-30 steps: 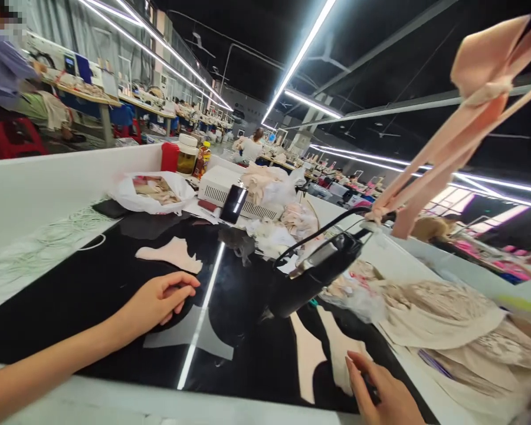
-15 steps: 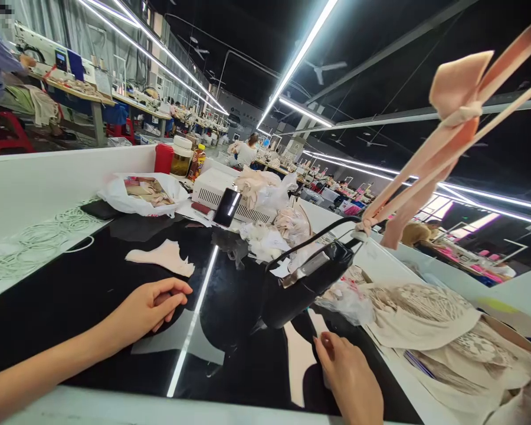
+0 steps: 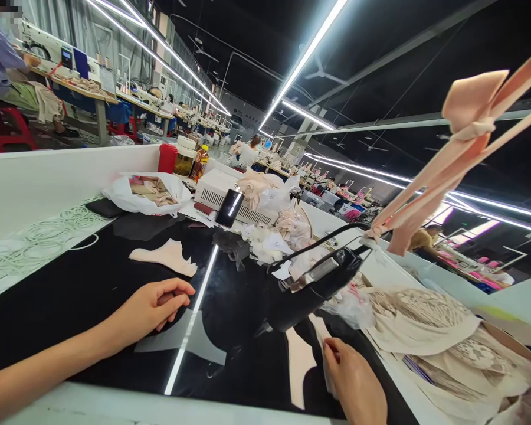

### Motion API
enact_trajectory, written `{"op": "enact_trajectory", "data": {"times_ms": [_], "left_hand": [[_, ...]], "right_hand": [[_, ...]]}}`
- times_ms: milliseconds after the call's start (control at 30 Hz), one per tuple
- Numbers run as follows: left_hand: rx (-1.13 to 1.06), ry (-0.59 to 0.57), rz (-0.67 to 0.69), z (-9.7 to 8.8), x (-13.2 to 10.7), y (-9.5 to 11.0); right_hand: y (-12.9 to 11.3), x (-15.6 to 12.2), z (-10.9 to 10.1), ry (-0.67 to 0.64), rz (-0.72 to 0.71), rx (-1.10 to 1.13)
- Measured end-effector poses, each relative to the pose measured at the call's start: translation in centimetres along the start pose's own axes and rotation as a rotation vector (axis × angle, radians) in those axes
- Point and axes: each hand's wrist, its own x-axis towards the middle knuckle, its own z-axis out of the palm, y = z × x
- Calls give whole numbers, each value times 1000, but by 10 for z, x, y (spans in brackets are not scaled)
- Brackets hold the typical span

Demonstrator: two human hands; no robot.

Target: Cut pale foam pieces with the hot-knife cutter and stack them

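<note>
My left hand [image 3: 161,304] hovers with loosely curled fingers above a grey translucent piece [image 3: 203,339] on the black tabletop [image 3: 92,307]; nothing shows between its fingers. My right hand [image 3: 356,378] pinches the edge of a narrow pale fabric piece [image 3: 319,327] at the front right; the palm partly covers it. Just left of that lies a pale pink fabric cutout [image 3: 300,366] with a curved side. Another pale cutout [image 3: 163,257] with a ragged end is beyond my left hand. A black corded handheld tool [image 3: 310,295] hangs tilted over the table, its tip near the pink cutout.
Peach fabric straps [image 3: 464,136] suspend the tool from above right. Beige fabric pieces [image 3: 425,319] pile up on the right. At the back stand a white plastic bag [image 3: 124,195], a phone [image 3: 229,208] and a white vented box [image 3: 212,192]. Green cord [image 3: 39,242] lies along the left.
My right hand has shifted slightly right and tilted up the narrow fabric piece, more of which now shows. The tool and straps sit slightly farther right; the whole view has moved a little.
</note>
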Motion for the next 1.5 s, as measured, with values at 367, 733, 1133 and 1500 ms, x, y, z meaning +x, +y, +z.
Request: {"op": "enact_trajectory", "data": {"times_ms": [367,733,1133,1500], "left_hand": [[8,35,24,1,-1,5],[3,44,28,1,0,4],[-1,45,24,1,-2,7],[-1,49,41,1,-5,10]], "right_hand": [[14,0,-3,-73,124,303],[26,6,8,-50,195,489],[67,13,11,221,442,1208],[47,-1,-25,361,429,1352]]}}
